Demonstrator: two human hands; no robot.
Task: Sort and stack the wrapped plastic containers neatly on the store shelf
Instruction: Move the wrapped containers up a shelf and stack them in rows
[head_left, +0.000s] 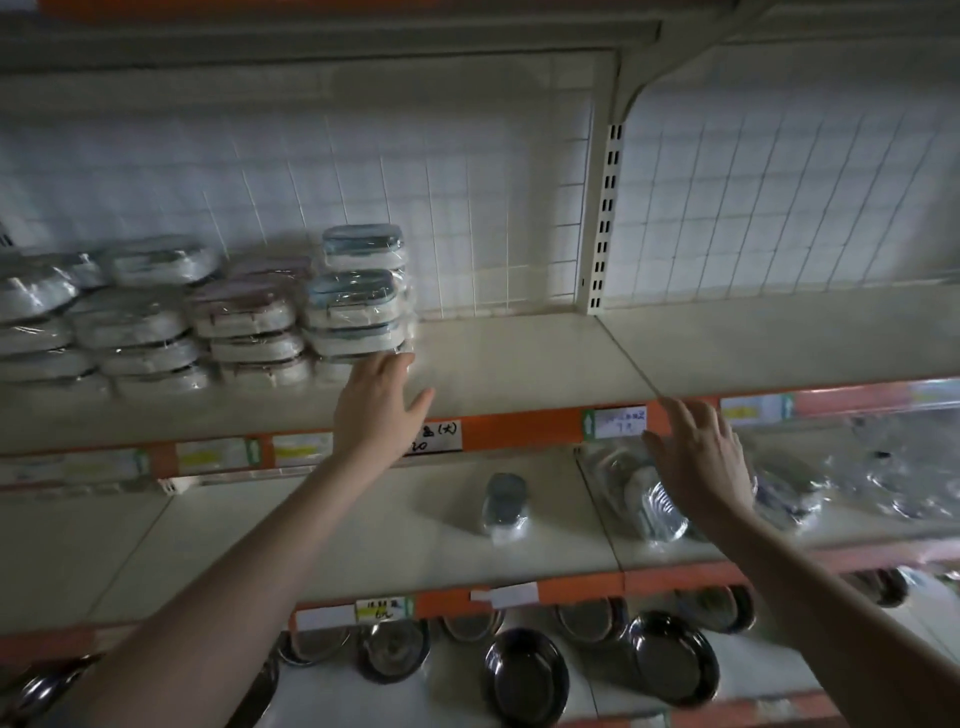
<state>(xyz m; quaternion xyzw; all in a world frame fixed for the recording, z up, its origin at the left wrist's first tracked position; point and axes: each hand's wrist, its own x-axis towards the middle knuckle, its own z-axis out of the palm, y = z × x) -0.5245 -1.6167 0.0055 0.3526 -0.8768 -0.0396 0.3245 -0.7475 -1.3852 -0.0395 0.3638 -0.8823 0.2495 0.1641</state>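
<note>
A dim store aisle: cream metal shelves with orange price rails, backed by white wire grid over a pale wall. The left hand (378, 400) reaches up to the upper shelf (519, 358), fingers straight and relaxed, fingertips at the base of the nearest stack of wrapped containers (358, 306) — whether they quite touch it is hard to tell. These are flat, rounded, pale plastic boxes in glossy crinkled film, standing in about five blurred stacks along the shelf's left half. The right hand (701, 457) hovers lower, fingers spread and holding nothing, before the shelf rail. One wrapped container (505, 506) lies alone on the middle shelf (363, 530), more film-wrapped goods (657, 506) to its right. Below — shiny dark oval metal dishes (524, 675).
</note>
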